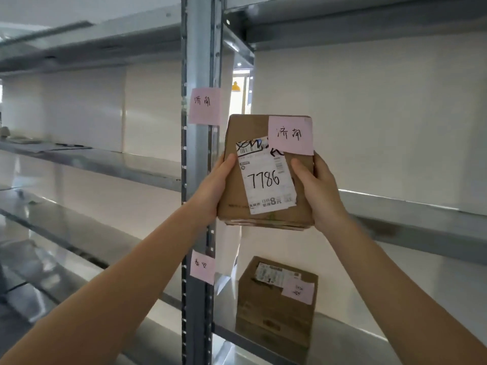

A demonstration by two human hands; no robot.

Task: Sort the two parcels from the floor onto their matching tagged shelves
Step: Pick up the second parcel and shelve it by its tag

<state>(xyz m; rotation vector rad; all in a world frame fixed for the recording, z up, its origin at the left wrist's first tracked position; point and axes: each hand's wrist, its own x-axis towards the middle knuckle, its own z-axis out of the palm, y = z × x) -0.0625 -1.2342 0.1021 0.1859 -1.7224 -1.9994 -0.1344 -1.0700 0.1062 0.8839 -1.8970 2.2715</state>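
Both hands, left hand [210, 188] and right hand [320, 191], grip the flat parcel [263, 159] upright beside the post tag [204, 106], apparently so its pink note [290, 134] can be matched.

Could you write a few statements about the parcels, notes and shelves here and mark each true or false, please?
1. Both hands, left hand and right hand, hold the raised parcel. True.
2. Its white label reads 7786. True.
3. Its sticky note is yellow. False: it is pink.
4. The second parcel lies on the floor. False: it sits on the lower shelf.
5. The upright post carries two pink tags. True.
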